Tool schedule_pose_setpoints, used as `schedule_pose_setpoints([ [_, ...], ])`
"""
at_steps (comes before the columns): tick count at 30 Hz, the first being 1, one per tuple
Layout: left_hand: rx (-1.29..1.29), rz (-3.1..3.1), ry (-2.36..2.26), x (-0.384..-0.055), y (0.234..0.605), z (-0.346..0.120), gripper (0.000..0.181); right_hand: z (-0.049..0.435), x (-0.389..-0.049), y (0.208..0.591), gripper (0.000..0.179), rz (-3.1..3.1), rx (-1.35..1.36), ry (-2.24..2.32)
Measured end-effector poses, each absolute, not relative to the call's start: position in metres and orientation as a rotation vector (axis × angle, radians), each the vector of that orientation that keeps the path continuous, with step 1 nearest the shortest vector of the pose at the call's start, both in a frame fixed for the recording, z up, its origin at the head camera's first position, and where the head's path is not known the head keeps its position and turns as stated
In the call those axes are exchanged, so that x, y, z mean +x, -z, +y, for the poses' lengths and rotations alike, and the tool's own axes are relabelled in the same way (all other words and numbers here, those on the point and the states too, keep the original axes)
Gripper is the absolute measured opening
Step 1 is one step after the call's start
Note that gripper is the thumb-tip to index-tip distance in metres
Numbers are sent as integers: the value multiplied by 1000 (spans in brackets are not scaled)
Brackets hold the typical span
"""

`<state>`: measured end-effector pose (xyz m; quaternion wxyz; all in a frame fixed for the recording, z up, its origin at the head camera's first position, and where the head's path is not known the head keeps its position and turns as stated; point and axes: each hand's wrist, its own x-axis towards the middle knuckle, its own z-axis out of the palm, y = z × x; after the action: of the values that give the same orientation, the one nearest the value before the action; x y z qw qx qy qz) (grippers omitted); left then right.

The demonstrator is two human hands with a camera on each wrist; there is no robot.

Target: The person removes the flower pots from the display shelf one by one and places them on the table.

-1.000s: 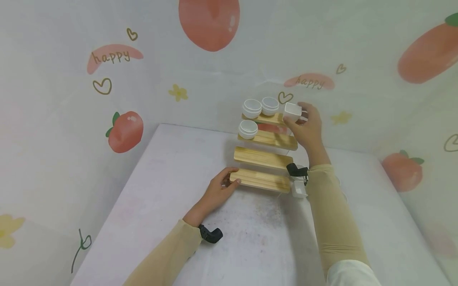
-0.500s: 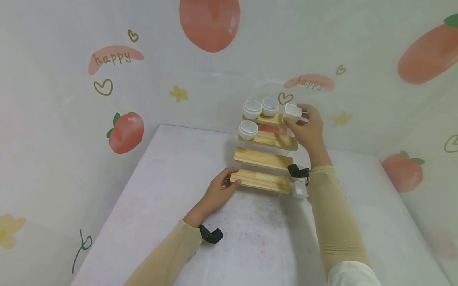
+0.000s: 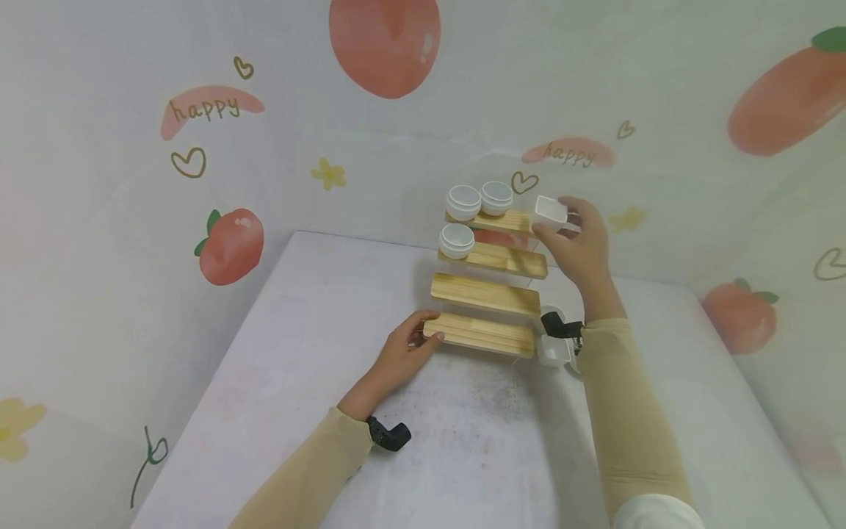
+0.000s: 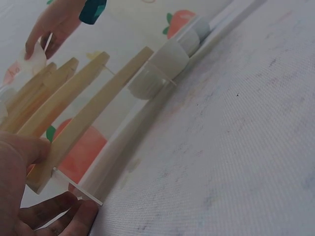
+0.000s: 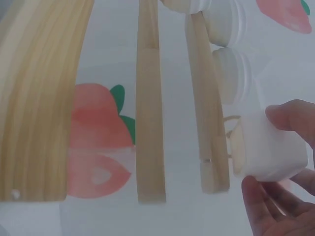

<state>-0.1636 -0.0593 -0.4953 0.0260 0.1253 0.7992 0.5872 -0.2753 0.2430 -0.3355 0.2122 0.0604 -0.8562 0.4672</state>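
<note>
A four-step wooden rack (image 3: 485, 294) with clear supports stands on the table. My left hand (image 3: 399, 353) holds the left end of its lowest plank (image 3: 482, 336); in the left wrist view the thumb (image 4: 37, 150) lies on the wood and the other fingers are by the clear support. My right hand (image 3: 581, 239) pinches a white square cup (image 3: 550, 213) at the right end of the top plank (image 5: 209, 98). In the right wrist view this cup shows a small gap from the plank. Two white round bowls (image 3: 464, 203) sit on the top plank's left part.
Another white round bowl (image 3: 457, 241) sits at the left end of the second plank. Right of the rack, a white square cup (image 3: 555, 351) and other white ware are partly hidden by my right wrist. A printed cloth wall (image 3: 396, 154) rises behind.
My right hand and the square cup have shifted slightly right over the last half second. The left hand and the rack stay in place.
</note>
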Motion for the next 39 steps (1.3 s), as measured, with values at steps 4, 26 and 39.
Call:
schedule_pose_setpoints([
  [4,392,2466,-1816,-163,495,-60,42,248,-270,337,66,-2373,170,-1293],
  [26,404,2453,-1807,-163,494,-61,43,268,-219,341,65,-2386,160,-1209],
  [39,396,2448,-1816,-165,496,-62,43,280,-182,356,66,-2485,184,-1194],
])
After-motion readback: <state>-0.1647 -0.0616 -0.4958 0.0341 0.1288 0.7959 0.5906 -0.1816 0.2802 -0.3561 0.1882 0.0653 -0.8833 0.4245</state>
